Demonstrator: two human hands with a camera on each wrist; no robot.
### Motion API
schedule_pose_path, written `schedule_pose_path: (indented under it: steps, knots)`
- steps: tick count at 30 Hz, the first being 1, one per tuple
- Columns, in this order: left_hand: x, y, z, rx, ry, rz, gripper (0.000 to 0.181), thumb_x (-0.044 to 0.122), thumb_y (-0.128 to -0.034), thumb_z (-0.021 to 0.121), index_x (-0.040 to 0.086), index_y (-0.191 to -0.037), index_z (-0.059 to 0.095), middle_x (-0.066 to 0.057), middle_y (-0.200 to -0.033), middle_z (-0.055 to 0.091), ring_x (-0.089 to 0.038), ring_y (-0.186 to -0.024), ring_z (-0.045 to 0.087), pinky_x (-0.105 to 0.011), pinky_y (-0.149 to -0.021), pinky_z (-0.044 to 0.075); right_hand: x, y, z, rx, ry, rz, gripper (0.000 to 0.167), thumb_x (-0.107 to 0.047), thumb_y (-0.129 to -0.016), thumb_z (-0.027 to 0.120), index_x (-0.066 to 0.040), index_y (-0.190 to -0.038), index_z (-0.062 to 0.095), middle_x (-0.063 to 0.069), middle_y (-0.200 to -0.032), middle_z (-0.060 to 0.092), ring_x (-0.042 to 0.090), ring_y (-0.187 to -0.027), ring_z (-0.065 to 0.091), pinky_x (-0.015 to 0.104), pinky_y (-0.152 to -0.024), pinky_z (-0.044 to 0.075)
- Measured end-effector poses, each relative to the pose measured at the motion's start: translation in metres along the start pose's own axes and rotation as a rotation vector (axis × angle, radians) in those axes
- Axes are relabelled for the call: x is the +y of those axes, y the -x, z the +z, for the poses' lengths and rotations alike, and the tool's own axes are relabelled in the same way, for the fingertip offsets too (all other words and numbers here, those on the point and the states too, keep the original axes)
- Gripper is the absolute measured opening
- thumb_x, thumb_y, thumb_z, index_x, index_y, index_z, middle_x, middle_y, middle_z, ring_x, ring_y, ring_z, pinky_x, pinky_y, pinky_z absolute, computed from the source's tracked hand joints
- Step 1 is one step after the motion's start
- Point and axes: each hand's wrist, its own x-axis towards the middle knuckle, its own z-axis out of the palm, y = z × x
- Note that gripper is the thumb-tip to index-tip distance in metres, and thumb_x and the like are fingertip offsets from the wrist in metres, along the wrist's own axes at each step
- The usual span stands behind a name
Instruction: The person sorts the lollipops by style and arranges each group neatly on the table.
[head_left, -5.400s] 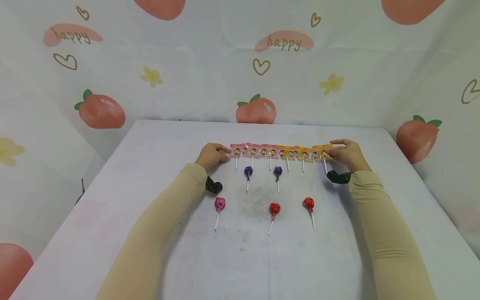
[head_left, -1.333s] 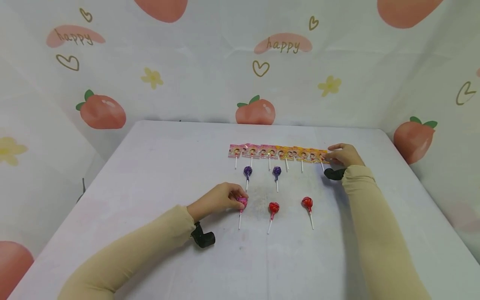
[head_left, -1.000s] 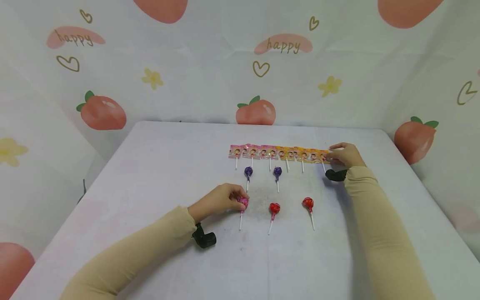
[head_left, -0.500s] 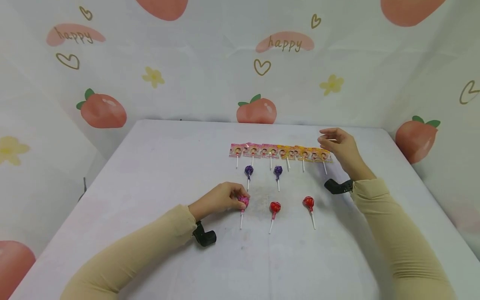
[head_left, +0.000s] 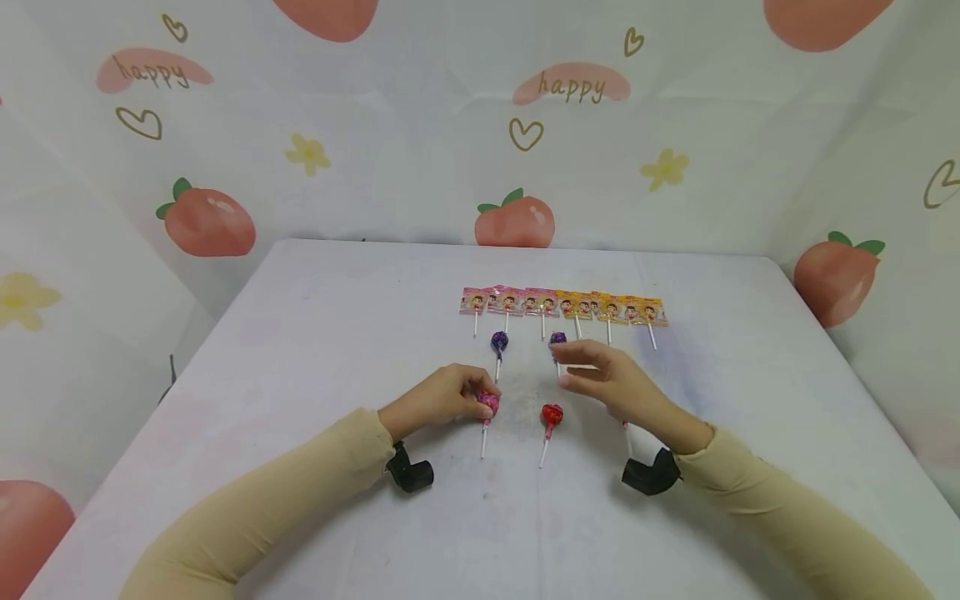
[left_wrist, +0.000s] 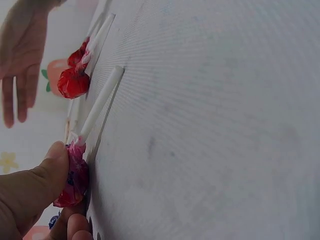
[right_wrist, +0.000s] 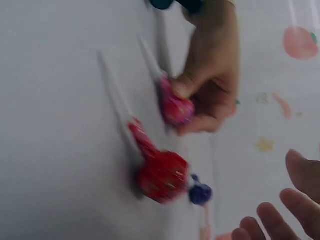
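Observation:
My left hand [head_left: 440, 395] pinches a pink-wrapped lollipop [head_left: 489, 403] by its head, between thumb and fingers. In the left wrist view the thumb lies on the pink wrapper [left_wrist: 76, 175], and the white stick points away from the hand. My right hand [head_left: 622, 387] hovers over the table with fingers spread and holds nothing. Below its fingertips lies a red lollipop [head_left: 551, 415]. A second red lollipop [head_left: 628, 440] is mostly hidden under the hand, with its stick showing. Behind the fingertips, a purple lollipop [head_left: 558, 338] is partly covered; another purple lollipop [head_left: 498, 342] lies farther left.
Across the back runs a row of flat-packed lollipops, pink packets [head_left: 542, 302] at left and orange packets [head_left: 647, 311] at right. They lie on a white table [head_left: 337, 308] before a peach-printed backdrop [head_left: 405, 108]. A black wrist camera [head_left: 411, 473] sits under the left wrist.
My left hand left the row's left end, moved the pink lollipop rightward, and keeps it pinched. My right hand let go of the last orange packet, lifted, and came forward and left above the red lollipops.

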Motion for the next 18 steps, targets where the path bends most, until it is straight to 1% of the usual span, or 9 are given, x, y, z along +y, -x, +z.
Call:
schedule_pose_path:
  steps: [2,4,8,12,18]
  knots:
    - [0.000,0.000,0.000,-0.002,-0.003,-0.006,0.019,0.017,-0.0808,0.078,0.015,-0.099,0.072,0.004,-0.093,0.067,-0.012,-0.077,0.052,-0.023,-0.071,0.045,0.004,0.003,0.007,-0.051,0.019,0.000,0.047,-0.012,-0.088,0.070,0.004,-0.130,0.055,0.020,-0.135,0.055,0.037,-0.123,0.054,0.040,-0.097,0.047]
    - [0.001,0.000,0.000,-0.002,-0.007,-0.009,0.019,0.017,-0.0807,0.078,0.015,-0.099,0.072,0.004,-0.093,0.067,-0.012,-0.077,0.051,-0.023,-0.071,0.044,0.008,0.005,0.012,-0.091,0.049,0.005,0.046,-0.012,-0.088,0.071,0.002,-0.129,0.057,0.019,-0.133,0.057,0.036,-0.122,0.054,0.042,-0.098,0.047]
    - [0.001,0.000,0.000,0.003,-0.006,-0.008,0.019,0.016,-0.0804,0.078,0.015,-0.098,0.072,0.004,-0.092,0.067,-0.012,-0.075,0.050,-0.024,-0.069,0.043,0.012,0.008,0.021,-0.132,0.091,0.051,0.041,-0.010,-0.086,0.072,0.002,-0.123,0.062,0.018,-0.125,0.062,0.034,-0.115,0.060,0.041,-0.094,0.049]
    - [0.001,-0.001,0.001,0.004,-0.001,-0.012,0.019,0.015,-0.0805,0.078,0.014,-0.098,0.072,0.003,-0.090,0.066,-0.012,-0.073,0.048,-0.024,-0.067,0.042,0.015,0.007,0.026,-0.139,0.144,0.084,0.036,-0.005,-0.083,0.074,0.003,-0.117,0.065,0.017,-0.117,0.067,0.030,-0.106,0.064,0.037,-0.090,0.052]
    - [0.001,-0.001,0.001,-0.001,0.003,-0.010,0.018,0.014,-0.0808,0.078,0.014,-0.097,0.071,0.003,-0.090,0.067,-0.011,-0.073,0.048,-0.024,-0.067,0.042,0.013,0.004,0.029,-0.129,0.212,0.103,0.025,-0.005,-0.082,0.074,-0.002,-0.107,0.071,0.011,-0.107,0.071,0.022,-0.097,0.067,0.033,-0.085,0.054]
